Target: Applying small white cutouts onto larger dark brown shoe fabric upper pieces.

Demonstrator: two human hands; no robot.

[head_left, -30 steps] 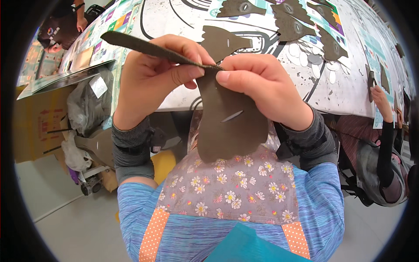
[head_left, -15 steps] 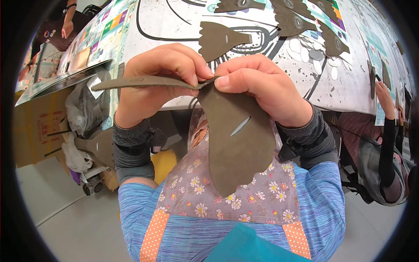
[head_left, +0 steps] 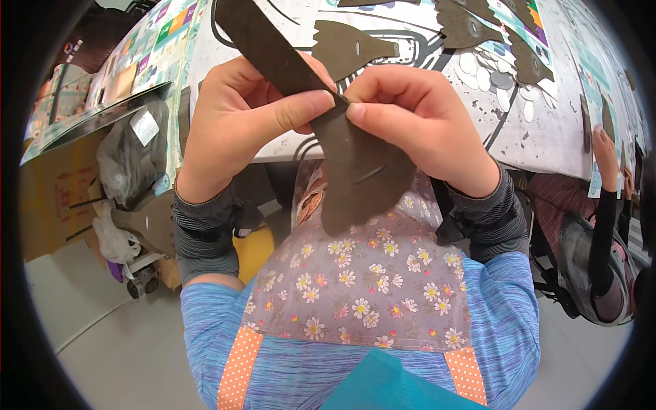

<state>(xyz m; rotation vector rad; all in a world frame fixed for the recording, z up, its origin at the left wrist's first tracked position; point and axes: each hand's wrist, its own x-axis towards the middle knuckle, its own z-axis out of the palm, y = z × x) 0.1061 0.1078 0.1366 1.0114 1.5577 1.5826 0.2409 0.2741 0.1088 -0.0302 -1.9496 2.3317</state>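
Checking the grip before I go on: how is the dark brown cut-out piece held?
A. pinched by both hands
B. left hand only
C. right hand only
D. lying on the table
A: the left hand and the right hand both pinch the dark brown cut-out piece at its narrow middle.

Blue striped sleeves, grey ribbed cuffs, floral apron

Bright even light, soft shadows, sharp centre, fisheye-bent dark rim

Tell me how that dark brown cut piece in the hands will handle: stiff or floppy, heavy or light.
Likely semi-stiff: the brown piece hangs flat below the left hand and right hand without drooping. Probably light, since fingertip pinches alone hold it. Flat, so it should not roll; the slit may tear if pulled.
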